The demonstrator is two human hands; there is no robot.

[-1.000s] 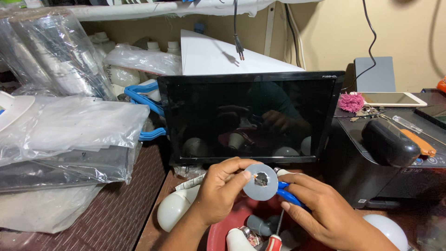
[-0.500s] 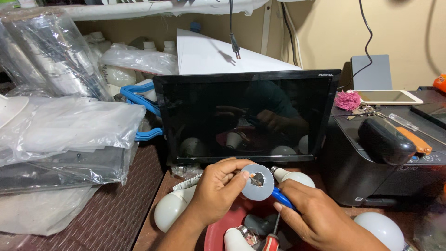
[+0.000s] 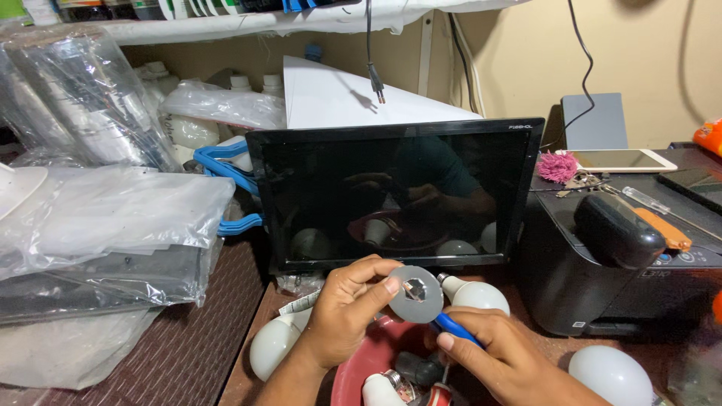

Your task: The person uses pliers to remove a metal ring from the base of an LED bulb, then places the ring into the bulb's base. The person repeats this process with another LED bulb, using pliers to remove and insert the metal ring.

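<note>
While my left hand [image 3: 342,316] pinches a grey disc [image 3: 415,294] in its fingers, my right hand [image 3: 504,361] grips a blue-handled tool [image 3: 455,328] behind it — over a red bowl [image 3: 353,376]. Behind: black monitor [image 3: 395,192]; white bulbs [image 3: 472,295] on the desk [image 3: 188,353]; printer [image 3: 602,286] to the right.

Pinching a matt grey disc [image 3: 415,294], dull like brushed metal, in the left hand [image 3: 348,312]. Gripping a glossy blue plastic tool handle [image 3: 455,328] in the right hand [image 3: 505,360]. Resting over a smooth red plastic bowl [image 3: 359,370]. Reflecting in a glossy black monitor screen [image 3: 391,192]. Lying nearby: smooth white frosted bulbs [image 3: 611,374], crinkled clear plastic bags [image 3: 105,218], a matt black plastic printer [image 3: 602,282]. Showing dark brown wood grain on the tabletop [image 3: 180,353].
</note>
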